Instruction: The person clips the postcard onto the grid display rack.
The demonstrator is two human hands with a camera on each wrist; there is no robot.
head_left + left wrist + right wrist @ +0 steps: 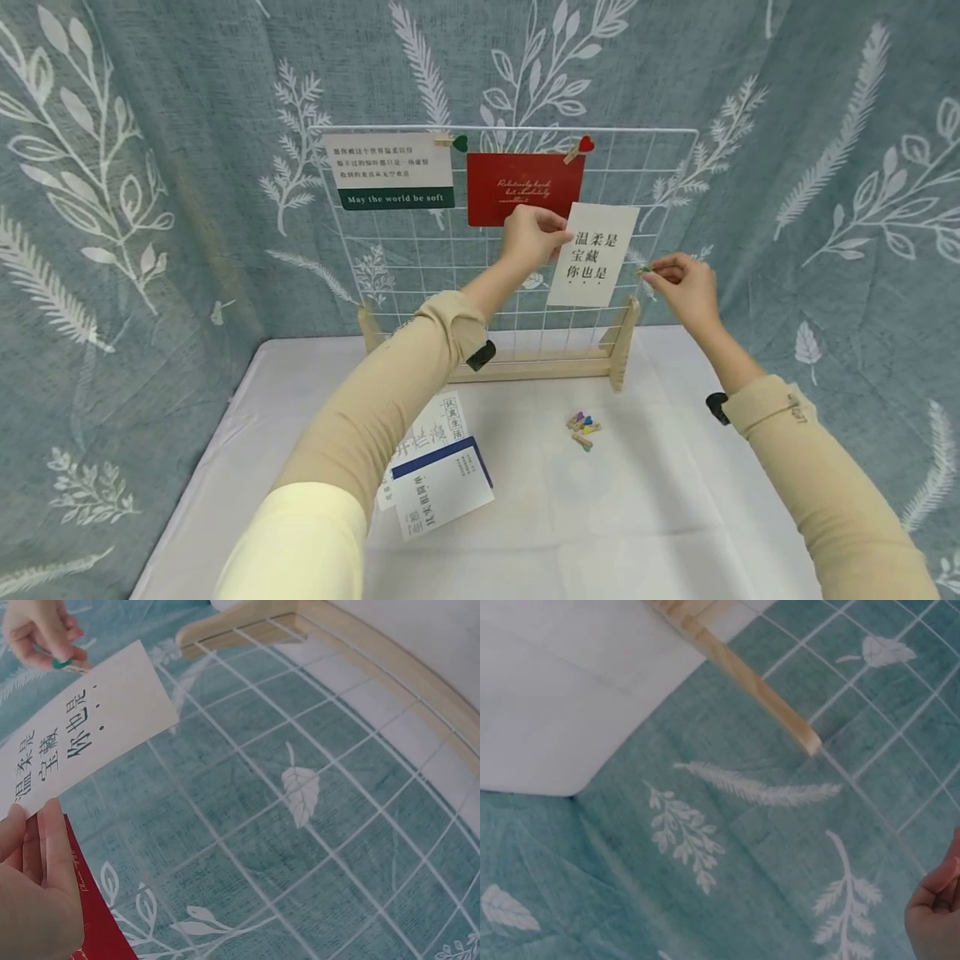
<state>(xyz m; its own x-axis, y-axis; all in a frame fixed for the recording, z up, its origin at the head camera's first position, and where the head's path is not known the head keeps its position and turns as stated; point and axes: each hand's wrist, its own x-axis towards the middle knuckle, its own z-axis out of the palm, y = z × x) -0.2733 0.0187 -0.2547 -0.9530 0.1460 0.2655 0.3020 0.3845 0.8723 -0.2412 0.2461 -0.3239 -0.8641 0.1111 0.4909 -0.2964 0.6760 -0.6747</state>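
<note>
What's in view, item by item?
Tablecloth: one, white, lower half
Wooden base: one, tan, on tablecloth
Wire grid: one, white, in base
Backdrop: one, teal, behind grid
Hung cards: two, white-green and red, on grid
Hung clips: two, green, red, on hung cards
Held card: one, white, before grid
Held clip: one, green, beside held card
Loose clips: several, mixed, tablecloth
Loose cards: at least two, mainly white, tablecloth
Sleeves: two, mostly beige, both sides
Devices: two, black, wrists
Left grip: one, on held card
Right grip: one, on held clip

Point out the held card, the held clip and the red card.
Held card (594, 255), head view: middle of its face.
Held clip (62, 664), left wrist view: its green part.
Red card (522, 183), head view: middle of its face.
</note>
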